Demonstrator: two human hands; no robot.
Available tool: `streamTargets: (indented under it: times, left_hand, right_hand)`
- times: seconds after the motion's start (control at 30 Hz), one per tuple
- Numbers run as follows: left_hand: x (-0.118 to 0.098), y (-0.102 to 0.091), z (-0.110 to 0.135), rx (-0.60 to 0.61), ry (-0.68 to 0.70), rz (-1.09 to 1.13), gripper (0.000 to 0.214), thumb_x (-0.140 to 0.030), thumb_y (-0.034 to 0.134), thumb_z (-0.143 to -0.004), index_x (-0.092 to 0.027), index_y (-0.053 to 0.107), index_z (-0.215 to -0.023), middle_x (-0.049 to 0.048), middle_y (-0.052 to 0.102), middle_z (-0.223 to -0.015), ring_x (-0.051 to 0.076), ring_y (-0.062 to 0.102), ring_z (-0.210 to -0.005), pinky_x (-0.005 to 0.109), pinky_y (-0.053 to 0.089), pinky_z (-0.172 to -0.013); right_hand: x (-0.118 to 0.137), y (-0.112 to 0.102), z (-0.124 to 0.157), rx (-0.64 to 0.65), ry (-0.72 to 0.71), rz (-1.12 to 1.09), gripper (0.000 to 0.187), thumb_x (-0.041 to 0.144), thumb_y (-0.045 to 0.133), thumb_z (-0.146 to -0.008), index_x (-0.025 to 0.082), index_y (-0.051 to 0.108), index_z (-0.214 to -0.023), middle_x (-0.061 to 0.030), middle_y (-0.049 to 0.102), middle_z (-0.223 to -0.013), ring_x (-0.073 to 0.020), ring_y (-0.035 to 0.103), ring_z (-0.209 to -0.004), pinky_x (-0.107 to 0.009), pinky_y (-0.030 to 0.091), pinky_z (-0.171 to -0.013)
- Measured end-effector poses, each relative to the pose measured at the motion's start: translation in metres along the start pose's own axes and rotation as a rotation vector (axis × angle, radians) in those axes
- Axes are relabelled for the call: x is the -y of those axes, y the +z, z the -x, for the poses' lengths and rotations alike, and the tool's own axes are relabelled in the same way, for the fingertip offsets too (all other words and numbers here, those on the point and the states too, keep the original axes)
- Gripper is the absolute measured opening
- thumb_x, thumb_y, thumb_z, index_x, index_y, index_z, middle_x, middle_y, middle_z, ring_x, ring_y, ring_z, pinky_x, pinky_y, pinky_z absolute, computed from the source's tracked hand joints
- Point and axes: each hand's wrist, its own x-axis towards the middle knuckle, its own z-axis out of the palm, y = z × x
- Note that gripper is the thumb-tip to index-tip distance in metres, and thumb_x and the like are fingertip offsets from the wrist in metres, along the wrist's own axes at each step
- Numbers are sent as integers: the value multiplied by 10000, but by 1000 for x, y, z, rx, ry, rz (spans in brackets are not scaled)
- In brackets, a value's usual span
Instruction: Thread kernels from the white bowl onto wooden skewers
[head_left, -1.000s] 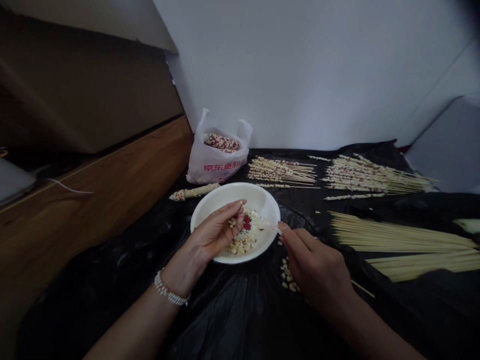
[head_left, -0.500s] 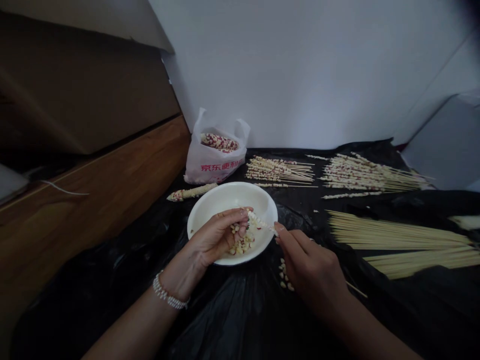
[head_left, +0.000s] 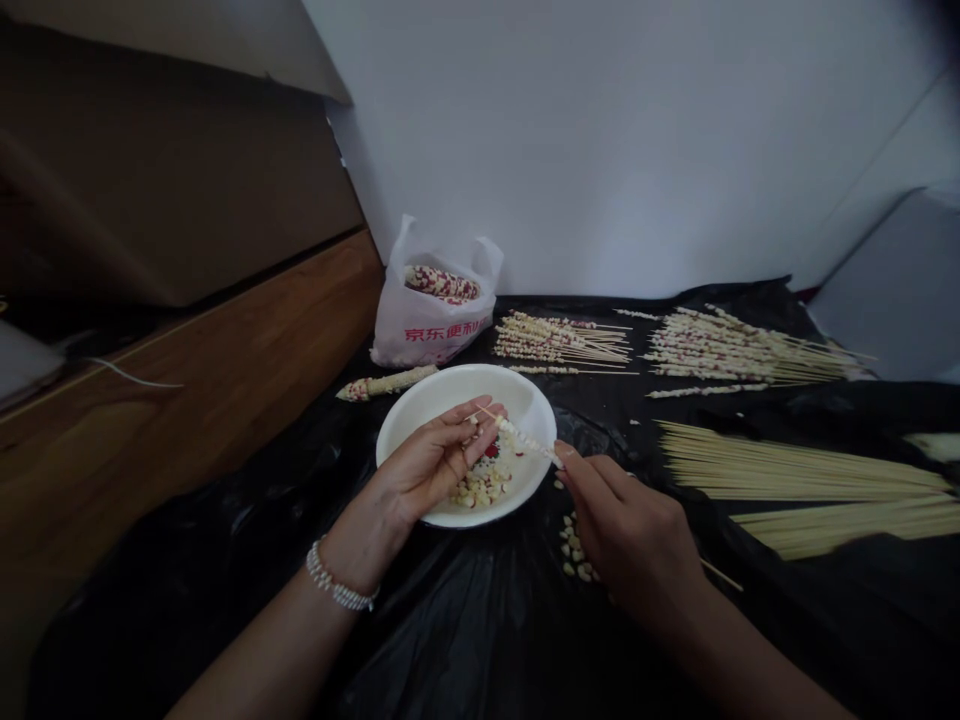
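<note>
A white bowl (head_left: 420, 404) with loose corn kernels (head_left: 480, 487) sits in the middle on black plastic sheeting. My left hand (head_left: 431, 462) hovers over the bowl, fingers pinched around a kernel at the tip of a thin bamboo skewer (head_left: 517, 436). Several kernels are threaded along that skewer. My right hand (head_left: 630, 530) is closed on the skewer's other end, just right of the bowl's rim. A few loose kernels (head_left: 574, 555) lie on the sheeting under my right hand.
A white plastic bag (head_left: 439, 315) with a corn cob stands behind the bowl; a bare cob (head_left: 386, 383) lies beside it. Two heaps of filled skewers (head_left: 562, 342) (head_left: 739, 350) lie at the back. Empty skewers (head_left: 810, 485) are piled at right. A wooden ledge (head_left: 187, 390) runs along the left.
My left hand lifted slightly and its fingers shifted along the skewer's tip, which now pokes out past them. My right hand stayed nearly still.
</note>
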Motion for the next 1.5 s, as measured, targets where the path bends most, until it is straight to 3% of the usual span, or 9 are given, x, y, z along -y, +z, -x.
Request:
streamTargets:
  times: [0.27,0.47,0.57,0.7,0.93,1.07,1.3,1.5]
  left_hand:
    - [1,0,0,8,13,23,262,29,548,-820,-97,677,-1009,111,704,-1073,134,687,-884,210,569,-811]
    - [1,-2,-3,-58,64,113,260,4,551,-834,-79,661,-1055,114,712,-1017,126,700,-807,161,586,-687]
    - [0,-1,-4,-103,56,192,283,11,548,-829,-62,642,-1085,135,710,-1008,176,702,-882,213,598,-738]
    - [0,4,1,-73,-6,187,441,137,477,-762,-44,612,-1141,164,697,-1045,218,684,-978,237,584,-802]
    - [-1,13,9,-180,1,207,343,91,491,-800,-60,640,-1070,134,705,-973,182,710,-854,216,596,-742]
    - [0,4,1,-111,63,135,211,57,532,-815,-55,664,-936,146,703,-995,149,706,-839,180,584,-740]
    - [3,-3,-3,-87,116,61,211,17,601,-796,-88,700,-950,81,717,-952,92,683,-733,141,574,-689]
    - [2,-3,-4,-38,97,30,182,-18,587,-823,-95,706,-938,96,712,-995,88,674,-744,143,572,-672]
  right_hand:
    - [0,1,1,11,-7,-26,358,98,464,-879,117,595,-1212,-9,630,-755,-108,585,-630,-249,368,-533]
    - [0,1,1,-5,-19,-30,349,104,469,-887,114,591,-1214,-10,629,-750,-108,578,-630,-247,365,-547]
    - [-1,2,1,5,-14,-38,349,110,460,-892,115,590,-1216,-12,630,-762,-110,575,-632,-249,364,-547]
    - [-1,2,2,7,-8,-19,339,116,463,-892,124,604,-1200,-1,620,-741,-107,568,-613,-252,355,-535]
    - [-1,2,2,13,-11,-19,340,124,453,-898,122,602,-1205,-5,624,-743,-108,566,-617,-251,353,-538]
    - [-1,2,2,-2,-14,-10,343,119,453,-896,126,600,-1206,-9,636,-752,-105,562,-615,-248,349,-539]
    - [-1,2,1,-5,-22,-13,341,113,457,-891,114,608,-1197,-10,627,-733,-102,562,-603,-250,344,-536]
    - [0,2,1,4,-6,38,338,126,456,-893,134,616,-1190,2,622,-725,-100,552,-583,-264,318,-518]
